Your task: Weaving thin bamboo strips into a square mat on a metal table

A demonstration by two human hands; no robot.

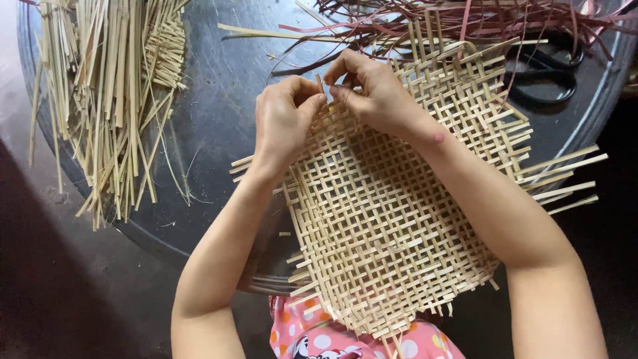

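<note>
A flat woven mat of pale bamboo strips (392,219) lies on a dark round table (219,113), its near edge hanging over my lap. My left hand (286,119) and my right hand (372,90) meet at the mat's far left edge. Both pinch the end of one thin bamboo strip (321,85) that sticks up between the fingertips. Loose strip ends jut out from the mat on every side.
A heap of loose pale bamboo strips (113,86) lies on the table's left part. Reddish-brown strips (465,20) tangle along the far edge. Black scissors (545,73) rest at the far right, partly under the mat. Pink dotted cloth (319,339) shows below.
</note>
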